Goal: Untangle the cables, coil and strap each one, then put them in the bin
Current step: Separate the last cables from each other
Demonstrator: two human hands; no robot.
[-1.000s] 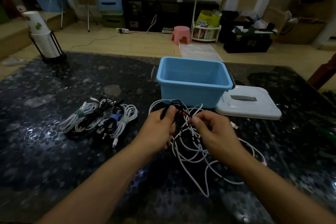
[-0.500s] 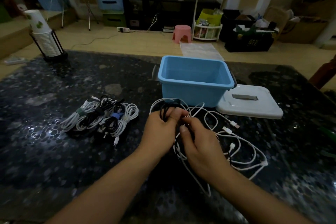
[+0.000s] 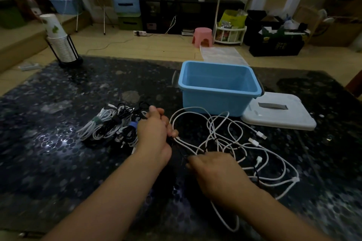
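A tangle of white cables [image 3: 231,139] lies spread on the dark table in front of the blue bin [image 3: 217,94]. My left hand [image 3: 156,133] grips a black cable, hard to see against the table, just left of the tangle. A stretch of that black cable runs down to my right hand [image 3: 215,172], which pinches it nearer to me. A pile of coiled, strapped cables [image 3: 111,125] sits to the left of my left hand. The bin is open and looks empty.
The bin's white lid [image 3: 278,113] lies flat to the right of the bin. A stack of paper cups in a black holder [image 3: 60,43] stands at the table's far left corner. Beyond the table lie floor, a pink stool [image 3: 202,36] and storage boxes.
My left hand has moved left, towards the coiled pile. My right hand has pulled back towards me and down, drawing the black cable out. The white cables now lie looser and more spread.
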